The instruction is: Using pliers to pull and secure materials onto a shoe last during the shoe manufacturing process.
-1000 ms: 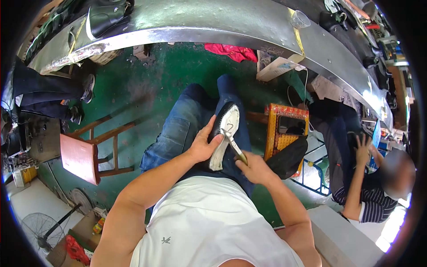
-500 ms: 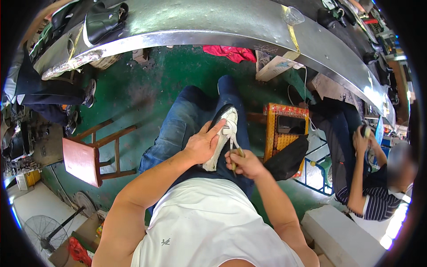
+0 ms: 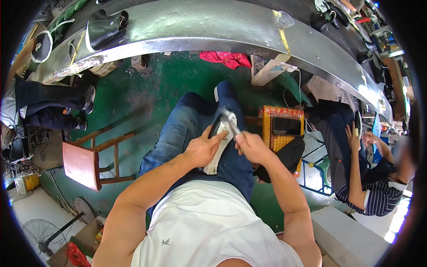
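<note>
A dark shoe upper with a pale underside [image 3: 214, 163] lies sole up along my thighs, its toe pointing away from me. My left hand [image 3: 201, 150] grips it from the left, with fingers stretched over the underside near the toe. In my right hand [image 3: 253, 147] is a pair of metal pincers [image 3: 232, 122], held by the handles. Their head is over the toe end, slightly smeared by motion; whether it touches the shoe I cannot tell. Part of the toe is hidden behind the tool.
A metal workbench [image 3: 187, 44] crosses ahead, bearing a black boot [image 3: 104, 31] and a clear cup [image 3: 283, 20]. A wooden stool [image 3: 80, 164] stands left. At right are a yellow-orange seat [image 3: 267, 133] with a phone [image 3: 286, 126] and a seated co-worker [image 3: 378, 191].
My right hand has moved up and slightly right, and the pincers' head has swung up toward the toe. My left hand stays on the shoe. The co-worker's hands have moved apart.
</note>
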Available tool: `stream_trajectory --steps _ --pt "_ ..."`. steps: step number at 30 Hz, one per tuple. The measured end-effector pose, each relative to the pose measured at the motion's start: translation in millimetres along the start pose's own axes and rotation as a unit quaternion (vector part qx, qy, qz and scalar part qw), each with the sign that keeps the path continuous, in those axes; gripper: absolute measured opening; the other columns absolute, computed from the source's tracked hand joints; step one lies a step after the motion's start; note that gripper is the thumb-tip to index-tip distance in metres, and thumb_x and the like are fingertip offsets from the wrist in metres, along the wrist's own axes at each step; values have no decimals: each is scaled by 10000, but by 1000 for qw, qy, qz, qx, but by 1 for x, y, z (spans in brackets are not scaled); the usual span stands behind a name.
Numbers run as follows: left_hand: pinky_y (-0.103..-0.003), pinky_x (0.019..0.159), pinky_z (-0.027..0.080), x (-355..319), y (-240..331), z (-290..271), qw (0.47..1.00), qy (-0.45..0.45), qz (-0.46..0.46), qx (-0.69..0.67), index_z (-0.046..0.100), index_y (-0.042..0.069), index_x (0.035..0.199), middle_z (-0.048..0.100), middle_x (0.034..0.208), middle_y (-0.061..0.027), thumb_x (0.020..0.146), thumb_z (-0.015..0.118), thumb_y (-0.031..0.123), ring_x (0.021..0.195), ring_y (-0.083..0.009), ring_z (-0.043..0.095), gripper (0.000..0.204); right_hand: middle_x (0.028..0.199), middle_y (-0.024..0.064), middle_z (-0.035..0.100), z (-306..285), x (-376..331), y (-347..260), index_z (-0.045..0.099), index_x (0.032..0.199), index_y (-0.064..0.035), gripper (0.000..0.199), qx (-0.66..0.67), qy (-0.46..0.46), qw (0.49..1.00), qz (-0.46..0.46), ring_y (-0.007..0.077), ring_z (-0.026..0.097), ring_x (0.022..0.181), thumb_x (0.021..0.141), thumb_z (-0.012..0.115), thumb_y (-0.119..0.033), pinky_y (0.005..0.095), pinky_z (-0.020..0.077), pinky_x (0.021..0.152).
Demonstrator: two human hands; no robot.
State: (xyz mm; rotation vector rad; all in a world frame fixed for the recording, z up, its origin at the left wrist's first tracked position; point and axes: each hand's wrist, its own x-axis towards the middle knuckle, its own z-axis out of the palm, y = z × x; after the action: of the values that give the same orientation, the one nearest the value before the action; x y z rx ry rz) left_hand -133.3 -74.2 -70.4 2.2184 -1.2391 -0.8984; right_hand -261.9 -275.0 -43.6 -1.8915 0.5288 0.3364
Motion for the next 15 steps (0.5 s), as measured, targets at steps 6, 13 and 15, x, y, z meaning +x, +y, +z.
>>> stream_trajectory --steps 6,13,15 --pt "-465 1039 490 -6 -11 20 991 111 34 -65 194 79 1610 372 1545 -315 1023 530 279 1215 -481 587 706 761 104 658 5 -4 7 592 951 26 441 8 -37 998 44 201 673 662 1086 428 -360 355 526 650" --pt "-431 1123 403 -8 -3 22 982 40 -108 -147 112 -57 1583 399 1540 -290 941 661 355 1377 -441 464 940 837 265 677 42 -35 26 603 1003 15 424 -121 3 992 -34 442 671 809 1062 464 -381 519 516 729" --pt "-408 1230 235 -15 -29 40 976 82 18 -201 72 -39 1598 259 1605 -304 927 690 294 1504 -416 276 971 861 279 673 45 -42 28 602 1016 12 410 -130 7 991 -29 471 651 847 1058 474 -375 544 502 749"
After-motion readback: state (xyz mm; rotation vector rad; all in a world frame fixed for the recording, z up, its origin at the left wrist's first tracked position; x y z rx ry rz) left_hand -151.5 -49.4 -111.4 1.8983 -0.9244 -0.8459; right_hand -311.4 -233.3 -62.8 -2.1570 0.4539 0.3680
